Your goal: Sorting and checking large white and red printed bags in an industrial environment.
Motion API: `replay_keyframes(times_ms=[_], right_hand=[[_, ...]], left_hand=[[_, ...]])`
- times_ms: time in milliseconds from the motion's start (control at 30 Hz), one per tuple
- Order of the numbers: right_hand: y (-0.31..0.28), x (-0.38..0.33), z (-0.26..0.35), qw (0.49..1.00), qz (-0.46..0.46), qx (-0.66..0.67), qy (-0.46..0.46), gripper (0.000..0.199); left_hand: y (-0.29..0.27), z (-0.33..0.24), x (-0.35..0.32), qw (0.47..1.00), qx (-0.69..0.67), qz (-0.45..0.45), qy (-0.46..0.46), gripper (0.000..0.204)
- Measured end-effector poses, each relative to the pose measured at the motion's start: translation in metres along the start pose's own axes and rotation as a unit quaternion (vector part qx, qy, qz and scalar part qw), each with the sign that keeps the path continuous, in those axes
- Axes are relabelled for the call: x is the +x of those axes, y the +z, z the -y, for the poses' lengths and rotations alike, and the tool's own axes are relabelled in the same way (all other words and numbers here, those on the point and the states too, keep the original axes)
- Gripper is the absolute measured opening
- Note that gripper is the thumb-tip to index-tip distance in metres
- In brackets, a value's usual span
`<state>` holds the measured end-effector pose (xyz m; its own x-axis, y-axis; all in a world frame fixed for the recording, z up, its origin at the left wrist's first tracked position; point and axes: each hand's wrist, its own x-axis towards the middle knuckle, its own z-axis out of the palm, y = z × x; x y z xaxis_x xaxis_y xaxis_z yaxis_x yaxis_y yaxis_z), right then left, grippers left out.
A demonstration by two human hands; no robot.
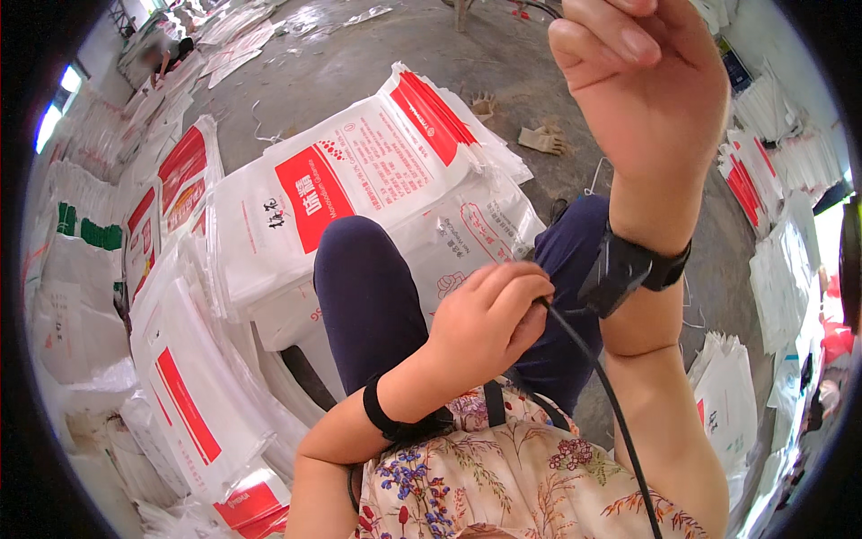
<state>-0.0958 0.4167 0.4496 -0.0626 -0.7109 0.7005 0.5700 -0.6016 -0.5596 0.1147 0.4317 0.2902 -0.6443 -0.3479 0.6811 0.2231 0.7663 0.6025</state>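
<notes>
Within the left hand (489, 314), black cable (596, 361), below the right hand (651, 99).

Brightly daylit; blown out at upper-left window (48, 128) and along right edge; strongly bowed toward blackened fisheye corners.

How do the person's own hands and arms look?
The left hand and right hand are ungloved, forearms uncovered by sleeves. A narrow black band sits near the left wrist; a wider black strap with a bulky dark block, near the right.
</notes>
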Motion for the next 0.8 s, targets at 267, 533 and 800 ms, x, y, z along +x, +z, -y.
replay_keyframes(times_ms=[267, 533, 800], right_hand=[[0.027, -0.031, -0.016, 0.999, 0.043, 0.014, -0.013, 0.035], [0.033, -0.069, -0.053, 0.973, -0.142, -0.181, 0.025, 0.036], [0.031, -0.074, -0.05, 0.94, -0.139, -0.304, 0.069, 0.03]], left_hand=[[-0.005, -0.001, -0.003, 0.995, 0.011, -0.092, -0.037, 0.023], [-0.016, 0.001, 0.006, 0.95, -0.214, -0.221, -0.048, 0.019], [-0.041, 0.003, -0.004, 0.97, -0.176, -0.141, -0.097, 0.024]])
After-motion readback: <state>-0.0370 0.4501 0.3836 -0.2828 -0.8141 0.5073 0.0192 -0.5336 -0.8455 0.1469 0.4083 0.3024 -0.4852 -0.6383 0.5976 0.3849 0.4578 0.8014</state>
